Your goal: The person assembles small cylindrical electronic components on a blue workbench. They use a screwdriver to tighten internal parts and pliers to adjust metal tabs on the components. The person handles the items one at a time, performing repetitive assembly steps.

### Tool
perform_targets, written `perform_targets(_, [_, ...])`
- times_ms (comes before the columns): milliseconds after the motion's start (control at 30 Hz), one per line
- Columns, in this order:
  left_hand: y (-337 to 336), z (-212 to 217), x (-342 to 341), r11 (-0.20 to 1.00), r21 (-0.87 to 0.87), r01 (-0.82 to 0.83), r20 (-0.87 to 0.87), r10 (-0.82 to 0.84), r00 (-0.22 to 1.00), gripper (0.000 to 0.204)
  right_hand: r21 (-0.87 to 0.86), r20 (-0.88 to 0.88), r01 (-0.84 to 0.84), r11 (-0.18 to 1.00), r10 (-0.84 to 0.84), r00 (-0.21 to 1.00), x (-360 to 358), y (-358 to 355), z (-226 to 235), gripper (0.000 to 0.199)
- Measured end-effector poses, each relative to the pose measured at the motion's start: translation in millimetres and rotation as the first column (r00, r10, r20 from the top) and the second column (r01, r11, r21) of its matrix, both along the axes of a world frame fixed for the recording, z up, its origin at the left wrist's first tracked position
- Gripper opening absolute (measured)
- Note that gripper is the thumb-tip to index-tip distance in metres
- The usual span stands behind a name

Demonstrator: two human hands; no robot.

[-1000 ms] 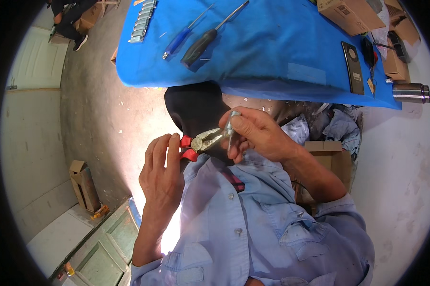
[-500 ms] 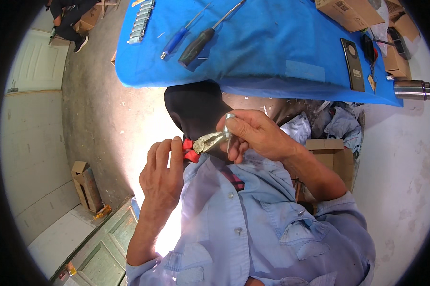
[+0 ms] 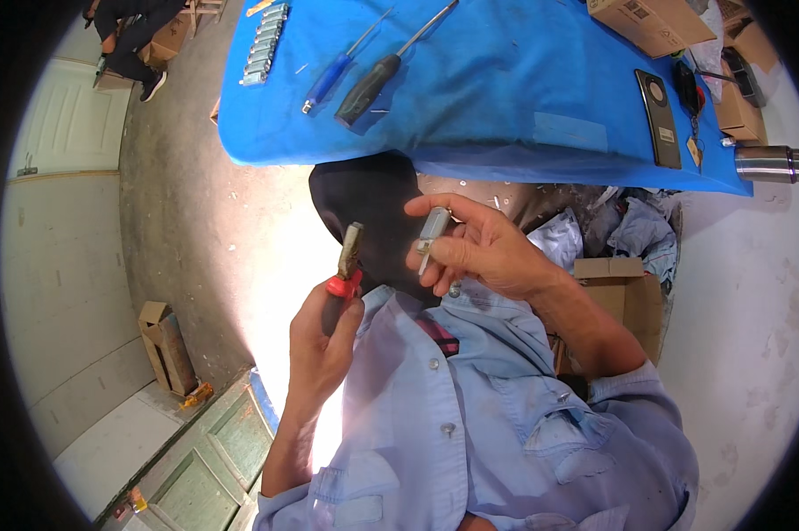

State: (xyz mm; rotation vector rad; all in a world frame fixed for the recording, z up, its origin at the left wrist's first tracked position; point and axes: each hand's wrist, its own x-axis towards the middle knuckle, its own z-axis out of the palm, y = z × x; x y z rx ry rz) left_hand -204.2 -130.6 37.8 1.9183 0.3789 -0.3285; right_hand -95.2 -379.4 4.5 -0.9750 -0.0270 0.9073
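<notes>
My left hand (image 3: 322, 345) is wrapped round the handles of a pair of pliers (image 3: 351, 250). The pliers have red and dark grips and worn metal jaws, which point up and away from me. In my right hand (image 3: 497, 252), between thumb and fingers, is a small silver metal part (image 3: 433, 227) with a thin end sticking out below. Its exact kind I cannot make out. The pliers' jaws stand apart from this part, to its left. Both hands are over my lap, just short of the table's front edge.
On the blue-covered table (image 3: 506, 80) lie a blue screwdriver (image 3: 327, 81), a black-handled screwdriver (image 3: 368, 88), a row of silver metal parts (image 3: 264, 44) and a phone (image 3: 658, 119). A steel flask (image 3: 768, 165) and cardboard boxes are at right. Another person (image 3: 138, 44) sits far left.
The pliers have come away from the metal part and turned upright, with my left hand now wrapped round the handles. My right hand has tilted the part, showing its broader side.
</notes>
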Motion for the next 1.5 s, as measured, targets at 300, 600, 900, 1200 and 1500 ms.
perform_targets(300, [3.5, 12.6, 0.3, 0.838, -0.520, -0.168, -0.189, 0.079, 0.979, 0.063, -0.023, 0.080, -0.146, 0.989, 0.147, 0.986, 5.4, -1.2, 7.9, 0.035])
perform_targets(600, [-0.5, 23.1, -5.7, 0.828, -0.538, -0.159, -0.278, 0.003, 0.960, 0.070, 0.032, 0.189, -0.079, 0.996, 0.072, 0.979, 2.0, -0.5, 3.5, 0.018])
perform_targets(900, [3.1, 5.5, -15.1, 0.920, -0.374, 0.119, -0.137, -0.181, 0.974, 0.032, 0.147, 0.162, -0.085, 0.985, 0.061, 0.985, 1.2, -2.8, 2.8, 0.030])
perform_targets(1200, [15.9, 38.9, 1.1, 0.594, -0.790, -0.150, -0.035, 0.201, 0.979, 0.064, 0.158, 0.145, -0.049, 0.986, 0.026, 0.989, 1.2, -2.5, -2.9, 0.020])
perform_targets(1500, [-5.9, 14.2, -14.8, 0.583, -0.736, -0.343, -0.385, 0.056, 0.921, 0.054, 0.139, 0.062, -0.078, 0.987, 0.069, 0.996, 2.8, 1.3, 1.2, 0.023])
